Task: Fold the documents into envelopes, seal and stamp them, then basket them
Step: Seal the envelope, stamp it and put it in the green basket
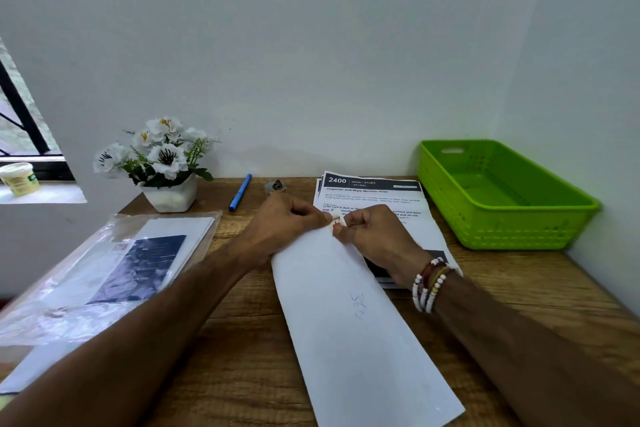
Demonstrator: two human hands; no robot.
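**A:** Where is the envelope?

**B:** The white envelope (356,329) lies flat on the wooden tabletop (242,340). It slants from the middle of the view down toward 5 o'clock, and faint pencil marks show on its face.

**A:** And the hands?

**B:** Both meet at its far end. The left hand (287,222) comes in from 8 o'clock and the right hand (374,232) from 4 o'clock, each with its fingers curled. Each grip pinches a small stamp (337,219) between thumb and fingertips, right at the envelope's far edge. Whether the stamp already touches the paper, I cannot tell.

**A:** The documents?

**B:** A stack of printed documents (374,192) sits at 1 o'clock from the hands. It lies partly under the right hand and the envelope.

**A:** The basket?

**B:** The green basket (502,198) stands at 2 o'clock in the corner, just beside the stack.

**A:** Anything else?

**B:** There is a blue pen (240,192) at 11 o'clock and a white pot of flowers (166,163) at 10 o'clock. A plastic sleeve (104,270) holding papers lies at 9 o'clock. Beaded bracelets (429,284) circle the right wrist.
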